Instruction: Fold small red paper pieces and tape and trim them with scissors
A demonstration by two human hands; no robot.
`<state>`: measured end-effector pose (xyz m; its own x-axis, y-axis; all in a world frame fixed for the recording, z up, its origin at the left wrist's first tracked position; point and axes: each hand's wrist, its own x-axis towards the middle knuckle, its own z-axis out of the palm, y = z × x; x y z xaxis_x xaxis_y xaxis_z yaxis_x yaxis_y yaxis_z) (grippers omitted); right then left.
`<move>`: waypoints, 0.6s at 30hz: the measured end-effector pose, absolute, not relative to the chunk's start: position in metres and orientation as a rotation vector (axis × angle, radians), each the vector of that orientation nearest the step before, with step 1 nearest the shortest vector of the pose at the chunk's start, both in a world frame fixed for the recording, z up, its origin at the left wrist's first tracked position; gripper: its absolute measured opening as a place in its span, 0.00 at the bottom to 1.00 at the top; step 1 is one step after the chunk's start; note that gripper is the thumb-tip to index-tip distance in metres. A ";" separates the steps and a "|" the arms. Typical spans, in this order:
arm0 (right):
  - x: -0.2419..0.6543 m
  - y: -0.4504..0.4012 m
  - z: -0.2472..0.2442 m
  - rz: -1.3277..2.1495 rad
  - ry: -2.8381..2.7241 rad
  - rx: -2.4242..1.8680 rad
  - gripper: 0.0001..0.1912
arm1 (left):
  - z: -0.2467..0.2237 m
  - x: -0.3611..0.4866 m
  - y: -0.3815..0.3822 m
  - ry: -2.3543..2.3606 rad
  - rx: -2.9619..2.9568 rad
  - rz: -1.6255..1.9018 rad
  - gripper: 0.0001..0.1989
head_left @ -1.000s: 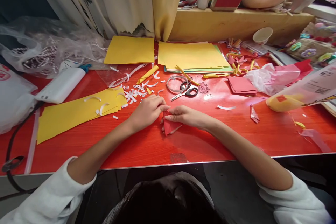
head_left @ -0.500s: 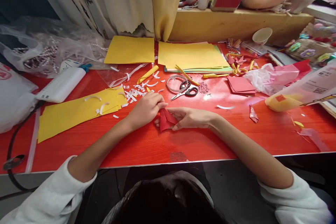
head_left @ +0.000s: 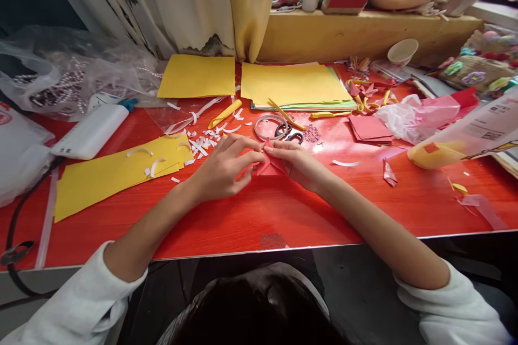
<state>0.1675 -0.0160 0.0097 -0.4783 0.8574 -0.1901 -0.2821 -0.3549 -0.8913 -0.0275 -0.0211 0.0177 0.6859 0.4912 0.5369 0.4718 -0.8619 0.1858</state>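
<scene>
A folded piece of red paper [head_left: 270,166] with pointed corners is held up between both hands, over the middle of the red table [head_left: 226,226]. My right hand [head_left: 299,163] pinches its upper right side between thumb and fingers. On the other side, my left hand [head_left: 229,168] has its fingertips on the paper's left edge, with the fingers curled. Just beyond the hands lie scissors [head_left: 294,136] with black handles, their blades hidden behind the fingers. A clear ring-shaped roll [head_left: 270,127] overlaps them.
White paper scraps [head_left: 201,145] and yellow strips [head_left: 121,170] lie to the left. Yellow sheets [head_left: 295,86] are stacked at the back. Red paper squares [head_left: 370,129], a plastic cup [head_left: 457,143] and crumpled tissue [head_left: 416,116] sit at right. A white power strip [head_left: 91,132] is far left.
Both hands have lifted the red paper slightly away from me and turned it, so its folded points face differently. My right hand has moved from beneath to a pinch at its upper side.
</scene>
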 end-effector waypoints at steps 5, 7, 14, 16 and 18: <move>0.167 -0.018 0.017 1.912 -1.099 -0.920 0.06 | 0.012 -0.030 -0.018 0.758 3.016 0.932 0.09; 0.168 -0.019 0.018 1.937 -1.117 -0.897 0.07 | 0.010 -0.030 -0.016 0.748 3.059 0.951 0.07; 0.175 -0.017 0.018 2.040 -1.231 -0.808 0.10 | 0.010 -0.029 -0.014 0.869 2.848 1.029 0.06; 0.175 -0.017 0.018 2.029 -1.215 -0.823 0.09 | 0.012 -0.027 -0.015 0.894 2.705 1.020 0.06; 0.174 -0.017 0.018 2.013 -1.179 -0.837 0.08 | 0.015 -0.025 -0.016 0.929 2.575 0.996 0.07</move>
